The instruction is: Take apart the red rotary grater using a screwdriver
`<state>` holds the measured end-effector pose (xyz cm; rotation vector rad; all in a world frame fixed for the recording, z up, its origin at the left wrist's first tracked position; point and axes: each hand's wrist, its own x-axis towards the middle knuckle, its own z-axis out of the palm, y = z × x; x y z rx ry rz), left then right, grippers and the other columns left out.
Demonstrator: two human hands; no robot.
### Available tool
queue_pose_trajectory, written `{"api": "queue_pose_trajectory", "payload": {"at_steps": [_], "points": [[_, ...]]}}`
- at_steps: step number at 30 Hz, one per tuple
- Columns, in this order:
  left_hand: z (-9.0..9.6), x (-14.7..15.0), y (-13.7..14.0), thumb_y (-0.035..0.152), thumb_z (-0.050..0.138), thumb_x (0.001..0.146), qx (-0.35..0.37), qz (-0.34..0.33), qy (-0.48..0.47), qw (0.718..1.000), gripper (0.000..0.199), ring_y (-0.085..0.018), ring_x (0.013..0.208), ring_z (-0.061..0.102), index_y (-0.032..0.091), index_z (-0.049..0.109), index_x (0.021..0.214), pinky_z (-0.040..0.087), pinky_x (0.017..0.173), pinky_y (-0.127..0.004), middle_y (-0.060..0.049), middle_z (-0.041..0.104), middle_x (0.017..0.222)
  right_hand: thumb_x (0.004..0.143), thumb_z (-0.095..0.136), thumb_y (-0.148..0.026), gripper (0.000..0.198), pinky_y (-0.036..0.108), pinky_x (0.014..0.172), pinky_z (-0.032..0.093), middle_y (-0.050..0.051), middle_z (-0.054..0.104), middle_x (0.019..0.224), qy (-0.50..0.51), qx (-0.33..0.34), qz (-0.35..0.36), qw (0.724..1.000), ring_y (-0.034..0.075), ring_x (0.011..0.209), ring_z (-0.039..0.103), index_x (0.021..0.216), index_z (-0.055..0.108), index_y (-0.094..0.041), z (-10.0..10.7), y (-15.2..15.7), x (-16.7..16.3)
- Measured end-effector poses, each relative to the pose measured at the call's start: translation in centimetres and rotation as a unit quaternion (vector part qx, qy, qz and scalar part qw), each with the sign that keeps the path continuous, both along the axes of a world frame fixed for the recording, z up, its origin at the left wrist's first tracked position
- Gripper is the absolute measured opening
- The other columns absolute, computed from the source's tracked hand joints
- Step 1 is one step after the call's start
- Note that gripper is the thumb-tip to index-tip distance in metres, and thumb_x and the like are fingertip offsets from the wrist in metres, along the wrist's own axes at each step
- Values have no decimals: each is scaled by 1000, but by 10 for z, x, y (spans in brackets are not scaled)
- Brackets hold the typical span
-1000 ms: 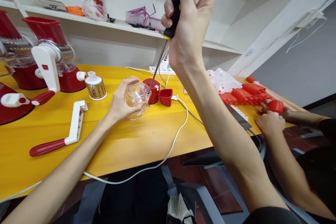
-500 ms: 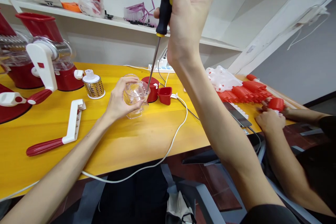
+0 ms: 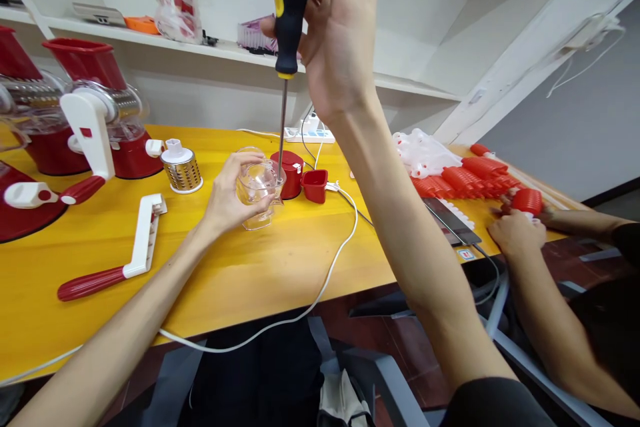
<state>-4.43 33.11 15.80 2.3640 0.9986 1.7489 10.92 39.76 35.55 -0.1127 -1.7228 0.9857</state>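
Note:
My left hand [image 3: 231, 195] is wrapped round a clear plastic housing [image 3: 260, 180] that rests on the yellow table. Held high, my right hand [image 3: 335, 33] grips a screwdriver [image 3: 289, 13] with a black and yellow handle. Its shaft points almost straight down, and the tip reaches the right side of the clear housing; what it touches there I cannot make out. Just behind the housing stands a round red base [image 3: 290, 173], with a small red hopper-shaped part [image 3: 315, 187] to its right.
Drum graters [image 3: 103, 120], a metal grating drum [image 3: 182, 170] and a white crank with red handle [image 3: 143, 240] are on the left. A white cable [image 3: 320, 293] crosses the front. On the right, a co-worker's hands [image 3: 517, 233] hold a red part near stacked red pieces [image 3: 465, 180].
The screwdriver has swung from a slant to nearly upright as my right hand moved left. My left hand still holds the clear housing, and the view has shifted slightly.

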Motion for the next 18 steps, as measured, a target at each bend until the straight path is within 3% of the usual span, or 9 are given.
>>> {"api": "queue_pose_trajectory", "payload": {"at_steps": [3,5,8,13,16,18], "points": [[0,-1,-1,38,77,74,-5,7,3,1000,51,-28,121,60,25,54,118,48,106,-53,-9,64,122,86,62,-42,26,21,71,60,-12,71,100,-19,15,11,1000,8,101,63,104,48,-31,-1,-1,-2],[0,-2,-2,37,76,74,-18,10,7,1000,52,-29,122,60,24,53,119,48,106,-54,-9,64,124,80,65,-44,35,22,65,56,-11,70,97,39,25,-5,999,10,95,63,108,46,-34,-6,-13,-5],[0,-3,-4,36,76,74,-35,9,9,999,54,-28,122,60,24,52,121,48,106,-53,-10,63,125,94,45,-38,19,21,61,49,-5,65,102,145,-2,-54,988,11,92,61,113,42,-36,-20,-43,-9],[2,-1,-7,34,77,73,-43,10,11,999,55,-28,124,59,24,54,122,47,109,-53,-9,63,127,90,45,-36,26,17,54,40,-5,55,103,217,40,-92,971,11,90,64,115,42,-42,-31,-62,-9],[3,0,-7,33,79,72,-60,-1,9,998,57,-29,124,59,24,55,122,46,110,-53,-9,63,129,92,34,-38,31,16,62,46,-5,52,107,192,54,-119,973,12,114,64,117,49,-46,-31,-47,-10],[2,0,-7,33,80,71,-77,-14,0,997,61,-30,126,59,25,54,126,46,111,-53,-9,63,131,95,12,-50,48,18,65,50,-3,55,105,81,-1,-132,988,15,125,59,111,56,-41,-31,-34,-8]]}}
